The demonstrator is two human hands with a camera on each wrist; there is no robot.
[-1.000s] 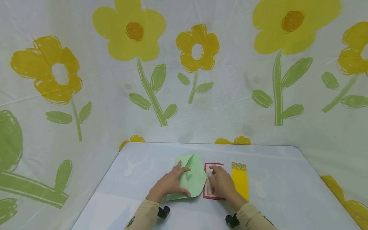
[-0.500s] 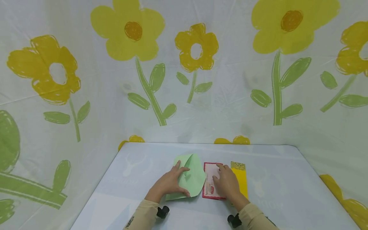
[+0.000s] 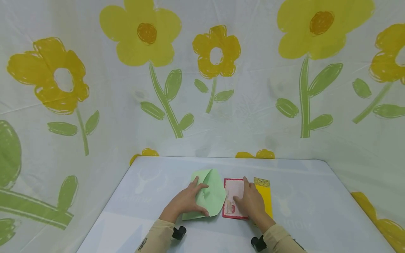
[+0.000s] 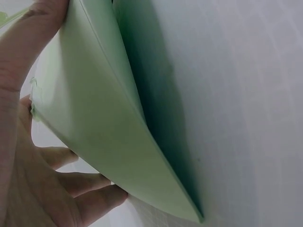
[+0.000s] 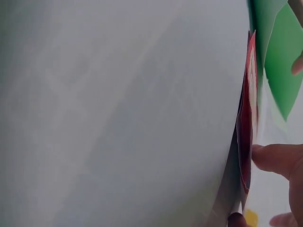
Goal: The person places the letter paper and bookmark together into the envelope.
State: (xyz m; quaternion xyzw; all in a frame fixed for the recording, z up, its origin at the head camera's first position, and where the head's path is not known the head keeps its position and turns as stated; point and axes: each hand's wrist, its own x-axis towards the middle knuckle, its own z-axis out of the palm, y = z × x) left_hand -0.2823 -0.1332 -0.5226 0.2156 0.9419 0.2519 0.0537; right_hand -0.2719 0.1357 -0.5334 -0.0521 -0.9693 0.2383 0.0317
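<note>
A light green paper envelope [image 3: 216, 196], bulged and creased, lies at the middle of the table. My left hand [image 3: 186, 201] grips it, the thumb bent over one side and the fingers at the opposite edge, as the left wrist view shows. Just right of it lies a card [image 3: 232, 188] with a red border, pale face and small printed picture. My right hand [image 3: 252, 203] covers its right side and holds it; the thumb [image 5: 274, 158] presses on its face while other fingers are by its far edge. Seen edge-on in the right wrist view, the card's layers stand slightly apart.
A yellow packet [image 3: 265, 196] with a gold patterned top strip lies right of the card, partly under the right hand. The white table [image 3: 164, 175] ends at a curtain [image 3: 253, 123] printed with yellow flowers. Black wrist cameras [image 3: 179, 233] sit at both cuffs.
My right hand has shifted right across the card, uncovering more of its face, and its index finger has straightened along the right side. The left hand and green envelope stay put.
</note>
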